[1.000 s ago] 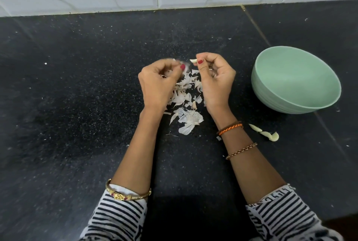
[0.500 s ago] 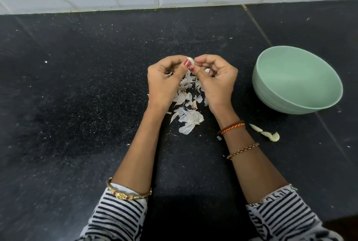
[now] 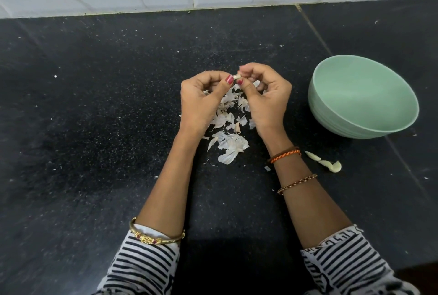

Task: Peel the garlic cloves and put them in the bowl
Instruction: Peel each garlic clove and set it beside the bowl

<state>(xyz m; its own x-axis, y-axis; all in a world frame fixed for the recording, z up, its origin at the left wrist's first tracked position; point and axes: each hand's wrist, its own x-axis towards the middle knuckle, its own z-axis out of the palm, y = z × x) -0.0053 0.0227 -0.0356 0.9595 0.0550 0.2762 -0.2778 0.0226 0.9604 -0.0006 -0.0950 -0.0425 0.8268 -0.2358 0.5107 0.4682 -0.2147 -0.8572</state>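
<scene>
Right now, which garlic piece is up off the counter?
The garlic clove pinched between both thumbs. The peeled cloves by the right wrist lie on the counter.

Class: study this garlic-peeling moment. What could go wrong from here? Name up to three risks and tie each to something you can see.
1. The garlic clove is pinched only at the fingertips of the left hand and right hand; it may slip into the peel pile.
2. The peeled cloves lie outside the green bowl, beside the right forearm, and could be knocked away.

Mint-green bowl (image 3: 403, 114), speckled black counter (image 3: 94, 105), black-and-white striped sleeves (image 3: 142, 268), white peels (image 3: 233, 147).
</scene>
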